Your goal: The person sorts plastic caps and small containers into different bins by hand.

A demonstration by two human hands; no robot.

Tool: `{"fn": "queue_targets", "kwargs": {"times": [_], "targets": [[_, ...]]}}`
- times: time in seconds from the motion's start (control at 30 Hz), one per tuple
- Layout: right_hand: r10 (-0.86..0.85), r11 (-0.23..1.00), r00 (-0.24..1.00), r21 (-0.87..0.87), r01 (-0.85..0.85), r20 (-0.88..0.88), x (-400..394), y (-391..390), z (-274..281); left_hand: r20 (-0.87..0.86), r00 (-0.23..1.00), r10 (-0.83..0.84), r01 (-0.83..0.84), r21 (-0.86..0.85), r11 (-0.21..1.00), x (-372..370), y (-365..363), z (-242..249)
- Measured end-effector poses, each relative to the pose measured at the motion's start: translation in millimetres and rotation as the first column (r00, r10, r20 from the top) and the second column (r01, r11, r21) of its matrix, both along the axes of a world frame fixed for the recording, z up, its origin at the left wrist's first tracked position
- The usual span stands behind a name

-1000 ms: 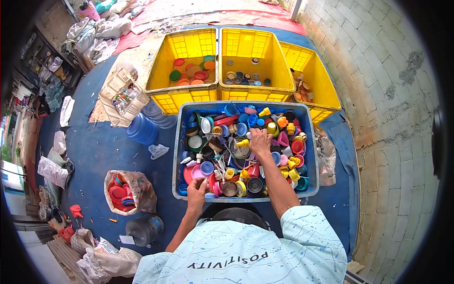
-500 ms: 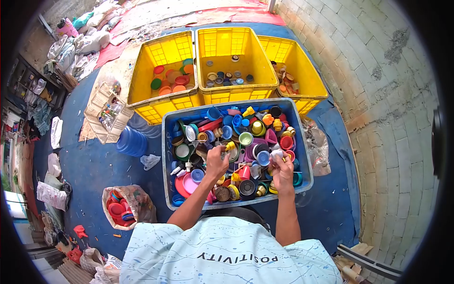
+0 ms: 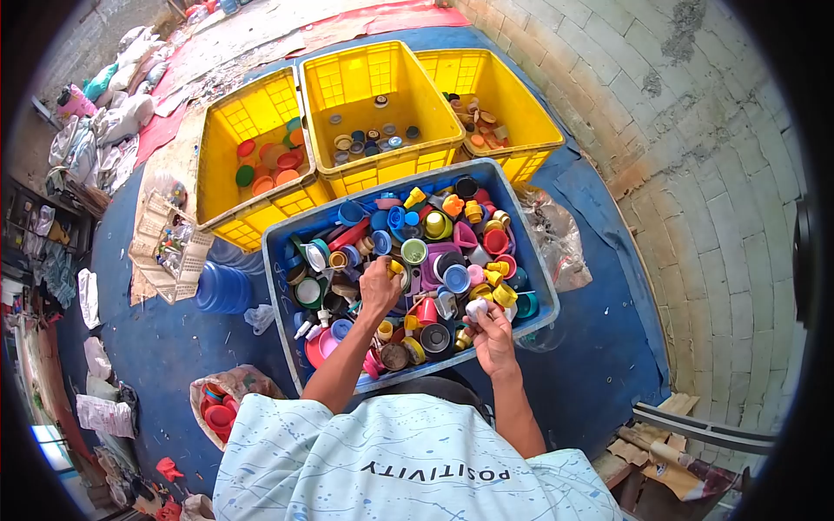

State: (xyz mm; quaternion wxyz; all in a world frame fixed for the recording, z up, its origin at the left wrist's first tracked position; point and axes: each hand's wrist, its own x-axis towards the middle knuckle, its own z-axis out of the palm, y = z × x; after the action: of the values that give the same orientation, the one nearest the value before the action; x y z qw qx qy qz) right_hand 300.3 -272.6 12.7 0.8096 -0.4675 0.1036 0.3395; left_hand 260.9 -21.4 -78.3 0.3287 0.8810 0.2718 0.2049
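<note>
A blue tub (image 3: pixel 280 314) full of mixed plastic caps and lids lies in front of me. My left hand (image 3: pixel 380 286) is over its left middle part, fingers closed on a small yellow cap (image 3: pixel 396 267). My right hand (image 3: pixel 493 334), over the tub's right front part, pinches a small white cap (image 3: pixel 476 307). Yellow caps (image 3: pixel 505 295) lie just beyond my right fingers. A light green cap (image 3: pixel 414 252) sits beyond my left hand.
Three yellow crates (image 3: pixel 382 169) with sorted caps stand behind the tub. A sack of red lids (image 3: pixel 239 382) is at the near left. Blue bottles (image 3: pixel 223 288) and a woven basket (image 3: pixel 161 260) are at the left, a block wall (image 3: pixel 695 217) at the right.
The view has turned, so the tub and crates appear shifted left and tilted. Several yellow caps now show near my right hand. Both hands remain over the tub.
</note>
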Motion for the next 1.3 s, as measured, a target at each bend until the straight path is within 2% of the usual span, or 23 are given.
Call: {"fn": "queue_targets", "kwargs": {"times": [0.03, 0.1, 0.13, 0.17, 0.23, 0.3, 0.33, 0.47, 0.57, 0.6, 0.7, 0.73, 0.83, 0.87, 1.0, 1.1, 1.13, 1.3], "targets": [[0.016, 1.0, 1.0, 0.012, -0.016, -0.001, 0, 4, 4, 0.03, 0.999, 0.034, -0.028, -0.195, 0.98, -4, -3, 5], [-0.03, 0.999, 0.999, 0.042, 0.029, 0.026, -2, 16, 15, 0.068, 0.99, 0.12, -0.062, -0.557, 0.828, -17, -7, 21], [-0.001, 0.998, 0.999, 0.055, -0.001, 0.044, -2, 20, 18, 0.065, 0.991, 0.118, -0.035, -0.719, 0.694, -29, -8, 26], [0.03, 0.997, 0.998, 0.067, -0.034, 0.062, -3, 24, 21, 0.073, 0.985, 0.156, -0.014, -0.869, 0.495, -41, -11, 31], [0.09, 0.993, 0.99, 0.07, -0.098, 0.109, -10, 30, 24, 0.061, 0.969, 0.239, 0.057, -0.998, 0.023, -72, -18, 56], [0.137, 0.987, 0.975, 0.054, -0.148, 0.173, -19, 38, 26, 0.109, 0.954, 0.281, 0.159, -0.974, -0.163, -100, -29, 80], [0.148, 0.982, 0.977, 0.092, -0.164, 0.153, -23, 41, 27, 0.096, 0.944, 0.316, 0.166, -0.965, -0.202, -112, -35, 80], [0.191, 0.962, 0.979, 0.186, -0.201, 0.07, -50, 43, 34, 0.134, 0.925, 0.357, 0.247, -0.924, -0.292, -142, -49, 80], [0.198, 0.963, 0.974, 0.208, -0.172, -0.111, -61, 41, 35, 0.137, 0.912, 0.387, 0.257, -0.926, -0.278, -150, -55, 82], [0.18, 0.974, 0.972, 0.168, -0.154, -0.153, -65, 42, 39, 0.145, 0.908, 0.392, 0.268, -0.922, -0.28, -152, -54, 86], [0.241, 0.924, 0.926, 0.359, -0.128, -0.289, -69, 48, 52, 0.151, 0.897, 0.415, 0.268, -0.933, -0.24, -161, -51, 81], [0.195, 0.944, 0.91, 0.322, -0.073, -0.366, -71, 53, 63, 0.178, 0.893, 0.413, 0.29, -0.93, -0.226, -165, -49, 82], [0.287, 0.843, 0.855, 0.538, -0.011, -0.432, -69, 56, 64, 0.191, 0.865, 0.464, 0.303, -0.936, -0.18, -172, -44, 91], [0.275, 0.851, 0.849, 0.525, 0.004, -0.451, -67, 58, 66, 0.185, 0.859, 0.477, 0.3, -0.937, -0.178, -173, -43, 89], [0.353, 0.796, 0.833, 0.605, -0.028, -0.426, -55, 55, 62, 0.221, 0.869, 0.443, 0.309, -0.941, -0.136, -165, -44, 101], [0.302, 0.838, 0.85, 0.545, -0.022, -0.431, -38, 47, 64, 0.208, 0.893, 0.399, 0.284, -0.949, -0.14, -142, -54, 112], [0.336, 0.803, 0.854, 0.595, -0.039, -0.397, -27, 40, 55, 0.191, 0.892, 0.41, 0.271, -0.951, -0.147, -131, -58, 111], [0.203, 0.914, 0.951, 0.394, -0.098, -0.234, 38, 7, 46, 0.16, 0.884, 0.439, 0.239, -0.962, -0.131, -52, -86, 103]]}}
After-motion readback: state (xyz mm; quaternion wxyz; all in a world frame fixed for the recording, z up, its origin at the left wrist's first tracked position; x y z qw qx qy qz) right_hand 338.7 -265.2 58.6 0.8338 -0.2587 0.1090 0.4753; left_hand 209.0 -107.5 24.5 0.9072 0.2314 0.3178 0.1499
